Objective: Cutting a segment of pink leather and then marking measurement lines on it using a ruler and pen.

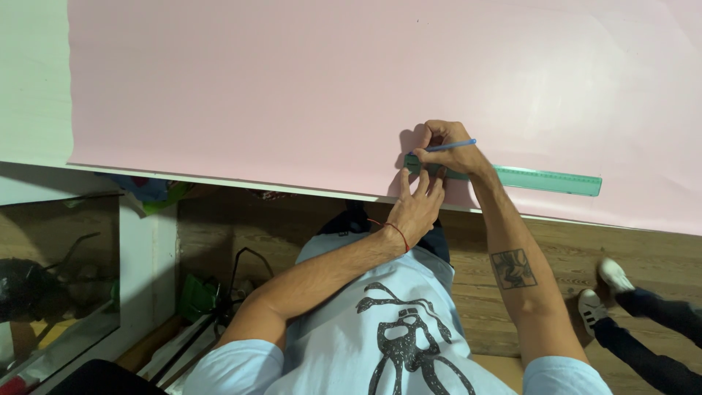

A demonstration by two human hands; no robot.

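The pink sheet (292, 80) lies open above and left of both hands. Only the green ruler (541, 179) bars the right side, near the worktop (33, 80) edge.

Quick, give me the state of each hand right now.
Left hand: open, fingers spread, pressing the green ruler onto the pink sheet.
Right hand: closed around a blue pen, tip at the ruler's left end.

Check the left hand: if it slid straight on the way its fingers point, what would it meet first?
Probably the green ruler: the left hand points up across the pink sheet, its fingertips already at the ruler's end, beside the right hand.
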